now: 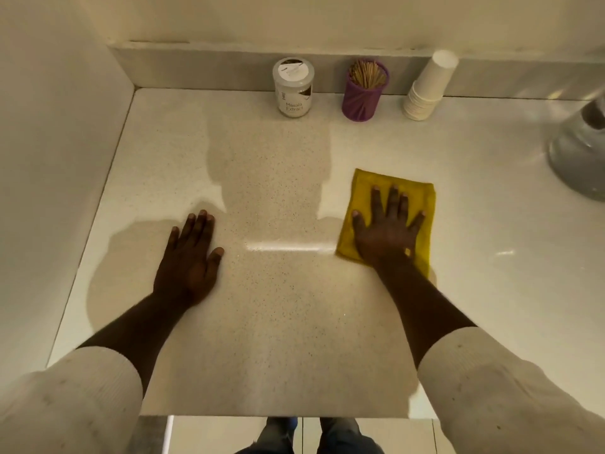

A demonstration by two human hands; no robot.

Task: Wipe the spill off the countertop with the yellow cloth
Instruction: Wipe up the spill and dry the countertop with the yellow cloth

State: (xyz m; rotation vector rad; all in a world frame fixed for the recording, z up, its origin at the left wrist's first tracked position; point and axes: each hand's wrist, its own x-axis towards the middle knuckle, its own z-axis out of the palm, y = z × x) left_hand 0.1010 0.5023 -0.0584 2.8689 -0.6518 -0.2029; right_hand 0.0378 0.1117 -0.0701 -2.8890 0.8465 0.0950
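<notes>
The yellow cloth (363, 198) lies flat and folded on the speckled pale countertop (278, 339), right of the middle. My right hand (388, 231) presses down on it, palm flat and fingers spread, covering most of the cloth. My left hand (190, 257) rests palm down on the bare counter to the left, fingers together, holding nothing. Between the hands a thin bright streak (284, 247) glints on the surface; I cannot tell whether it is liquid or a reflection. No other spill shows clearly.
Along the back ledge stand a white-lidded jar (293, 88), a purple holder of toothpicks (364, 91) and a tilted stack of paper cups (427, 86). A shiny metal vessel (579, 149) sits at the right edge. A wall bounds the counter's left side.
</notes>
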